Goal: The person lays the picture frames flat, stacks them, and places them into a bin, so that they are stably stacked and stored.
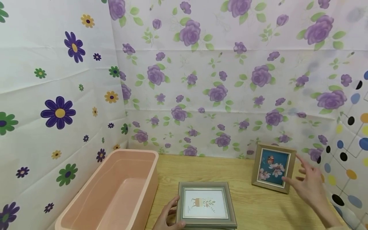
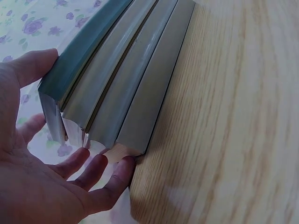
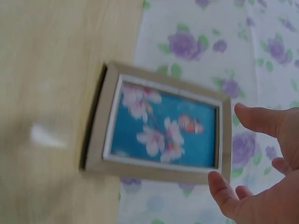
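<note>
Largest first: a creased white sheet printed with purple roses (image 1: 189,99) forms the back wall, meeting a white daisy-print sheet (image 1: 59,113) at left. Below, a pale yellow wood-grain table (image 1: 201,166), streaks running fine and close. On it at left, a deep, smooth pink tub (image 1: 144,190), rectangular with rounded corners and a thick rim. Just right of it, flat on the wood, a stack of grey-green picture frames (image 1: 205,204) with ridged mouldings, four edges countable from the left wrist. Left hand (image 1: 168,215) grips its corner, thumb and fingers curved round it. Back right, a matt beige-gold rectangular frame (image 1: 271,166) stands propped, blossoms on blue; right hand (image 1: 309,180) beside it, fingers spread, contact unclear.
</note>
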`<state>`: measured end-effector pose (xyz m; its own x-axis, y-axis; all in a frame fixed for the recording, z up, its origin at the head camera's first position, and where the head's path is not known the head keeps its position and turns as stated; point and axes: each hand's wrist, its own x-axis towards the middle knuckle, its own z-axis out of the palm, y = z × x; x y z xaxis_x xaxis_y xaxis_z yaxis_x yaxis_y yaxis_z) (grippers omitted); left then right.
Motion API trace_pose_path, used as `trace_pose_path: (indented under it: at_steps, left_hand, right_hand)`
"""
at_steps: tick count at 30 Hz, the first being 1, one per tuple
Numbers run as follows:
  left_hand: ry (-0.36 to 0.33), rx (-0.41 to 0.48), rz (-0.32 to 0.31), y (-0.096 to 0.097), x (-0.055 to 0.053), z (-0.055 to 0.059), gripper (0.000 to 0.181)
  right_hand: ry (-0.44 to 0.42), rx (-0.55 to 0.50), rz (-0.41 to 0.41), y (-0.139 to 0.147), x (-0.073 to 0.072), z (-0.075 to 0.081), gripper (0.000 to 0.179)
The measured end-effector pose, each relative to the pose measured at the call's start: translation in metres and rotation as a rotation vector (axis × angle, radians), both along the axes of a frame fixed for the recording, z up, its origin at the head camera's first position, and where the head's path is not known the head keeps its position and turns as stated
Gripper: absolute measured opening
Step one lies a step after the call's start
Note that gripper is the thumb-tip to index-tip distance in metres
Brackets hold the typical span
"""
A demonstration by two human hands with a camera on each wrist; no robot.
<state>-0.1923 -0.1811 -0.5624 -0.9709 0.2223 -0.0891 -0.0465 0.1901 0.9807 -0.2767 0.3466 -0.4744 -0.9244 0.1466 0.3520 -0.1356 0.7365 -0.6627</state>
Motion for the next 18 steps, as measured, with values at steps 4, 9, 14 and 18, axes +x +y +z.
trace_pose_path:
  at_steps: [4, 9, 14, 18]
  left_hand:
    - [0.008, -0.016, 0.001, 0.0, 0.0, -0.001, 0.093]
    - [0.016, 0.034, -0.011, 0.001, 0.0, -0.003, 0.095]
    - [0.003, 0.059, -0.009, 0.002, 0.001, -0.003, 0.095]
    - [0.007, 0.062, -0.006, 0.002, 0.002, -0.002, 0.096]
  right_hand:
    - [0.029, 0.113, 0.002, 0.019, -0.022, 0.004, 0.112]
    - [-0.008, 0.186, 0.057, 0.034, -0.045, 0.004, 0.113]
    - [-0.006, 0.252, 0.146, 0.044, -0.06, 0.0, 0.11]
    - [-0.002, 0.266, 0.227, 0.05, -0.068, -0.003, 0.103]
